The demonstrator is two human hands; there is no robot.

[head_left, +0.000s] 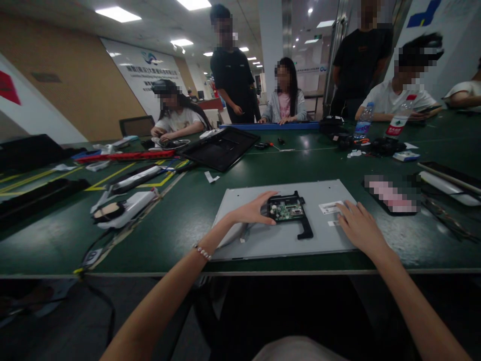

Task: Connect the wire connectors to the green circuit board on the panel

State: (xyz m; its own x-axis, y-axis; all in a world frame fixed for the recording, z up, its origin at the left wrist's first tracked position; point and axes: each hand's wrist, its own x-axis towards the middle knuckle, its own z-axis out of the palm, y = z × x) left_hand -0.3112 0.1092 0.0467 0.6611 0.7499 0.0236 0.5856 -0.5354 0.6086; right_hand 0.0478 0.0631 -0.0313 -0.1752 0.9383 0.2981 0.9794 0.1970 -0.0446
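Note:
A flat grey panel [263, 247] lies on the table in front of me. On it sits a green circuit board [289, 210] in a black plastic bracket [306, 228]. My left hand [253, 210] grips the left end of the board and bracket, fingers at the far side and thumb at the near side. A bead bracelet [202, 250] is on that wrist. My right hand [358, 225] lies palm down with fingers spread on the panel's right part. Its fingertips touch or almost touch a white label [328, 207]; a smaller label [333, 223] is just below.
A phone [393, 195] lies right of the panel. White devices with cables [128, 208] lie to the left, and a black plastic frame [220, 148] lies beyond. Bottles [364, 123] and small tools [268, 145] are farther back. Several people sit or stand across the table.

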